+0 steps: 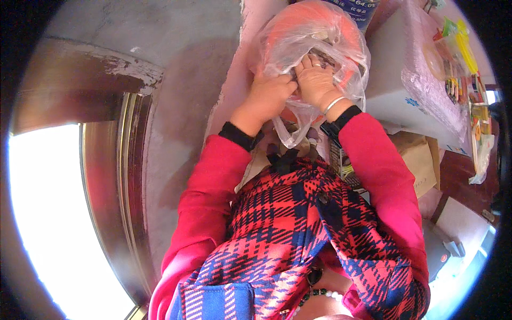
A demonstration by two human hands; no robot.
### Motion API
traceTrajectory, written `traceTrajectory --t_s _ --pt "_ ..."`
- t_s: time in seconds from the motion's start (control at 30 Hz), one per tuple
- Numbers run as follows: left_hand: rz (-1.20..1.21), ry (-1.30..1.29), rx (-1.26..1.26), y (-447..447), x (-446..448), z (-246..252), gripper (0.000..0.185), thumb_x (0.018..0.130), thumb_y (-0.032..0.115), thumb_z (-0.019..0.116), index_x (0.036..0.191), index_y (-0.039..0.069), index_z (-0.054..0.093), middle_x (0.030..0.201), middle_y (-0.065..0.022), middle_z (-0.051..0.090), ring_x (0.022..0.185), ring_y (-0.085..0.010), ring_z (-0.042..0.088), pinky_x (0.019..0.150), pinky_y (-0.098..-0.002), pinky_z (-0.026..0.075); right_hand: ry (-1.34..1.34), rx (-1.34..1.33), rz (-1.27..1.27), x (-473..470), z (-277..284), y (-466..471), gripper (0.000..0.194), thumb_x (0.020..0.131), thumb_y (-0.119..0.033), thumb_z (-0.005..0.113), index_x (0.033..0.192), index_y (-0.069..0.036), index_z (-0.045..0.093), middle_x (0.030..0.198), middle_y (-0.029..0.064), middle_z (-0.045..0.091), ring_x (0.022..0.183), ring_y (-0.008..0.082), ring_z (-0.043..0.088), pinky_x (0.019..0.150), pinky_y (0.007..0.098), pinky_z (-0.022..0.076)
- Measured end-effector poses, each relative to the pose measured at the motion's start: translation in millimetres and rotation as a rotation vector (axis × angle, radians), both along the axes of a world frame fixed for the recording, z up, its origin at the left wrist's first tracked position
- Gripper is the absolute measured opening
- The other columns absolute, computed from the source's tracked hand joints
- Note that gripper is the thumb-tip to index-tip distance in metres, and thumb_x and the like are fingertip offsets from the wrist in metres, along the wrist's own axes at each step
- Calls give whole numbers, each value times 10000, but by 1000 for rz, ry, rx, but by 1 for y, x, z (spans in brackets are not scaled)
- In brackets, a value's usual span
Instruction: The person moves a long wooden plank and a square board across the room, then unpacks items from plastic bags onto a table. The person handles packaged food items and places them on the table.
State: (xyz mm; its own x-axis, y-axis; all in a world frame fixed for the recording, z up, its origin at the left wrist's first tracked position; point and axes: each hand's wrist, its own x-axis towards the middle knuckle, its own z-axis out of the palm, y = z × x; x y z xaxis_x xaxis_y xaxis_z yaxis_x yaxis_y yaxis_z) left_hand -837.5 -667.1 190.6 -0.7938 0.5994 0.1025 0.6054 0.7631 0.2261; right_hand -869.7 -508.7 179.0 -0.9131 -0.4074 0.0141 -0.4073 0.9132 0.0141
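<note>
A clear plastic bag (pixel 294 136) is spread over a rounded orange-red container (pixel 312 18), crumpled at its mouth. My left hand (pixel 270 94) is closed on the gathered edge of the bag, its fingers curled inward. Close beside it, my right hand (pixel 318 82), with a ring and a silver bracelet, reaches into the bag's opening. Its fingertips sit against dark contents (pixel 322 58) that I cannot identify. Plastic folds and the hand itself hide whether the right fingers grip anything.
A white box (pixel 390 76) topped with pink foil-like wrap stands on the right, small packets beyond it. Below is a brown paper bag (pixel 416 160). A printed sack (pixel 356 14) lies behind the container. On the left are a scuffed pink-grey wall (pixel 192 80) and a bright doorway (pixel 52 200).
</note>
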Motion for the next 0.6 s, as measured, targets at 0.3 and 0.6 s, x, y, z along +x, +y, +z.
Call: traceTrajectory --t_s 0.3,0.6 --pt "25 144 -66 -2 -16 -5 228 752 139 500 876 169 689 869 -84 665 918 -284 606 947 -601 285 -11 -198 -28 -40 6 21 303 779 -240 560 985 -29 635 923 192 631 877 348 608 743 441 488" --pt "192 -130 87 -3 -31 23 228 805 231 467 885 129 656 848 -121 661 851 -310 624 823 -533 380 -267 -461 -123 -87 31 67 296 806 -267 550 977 -49 655 864 187 645 801 334 619 735 401 472"
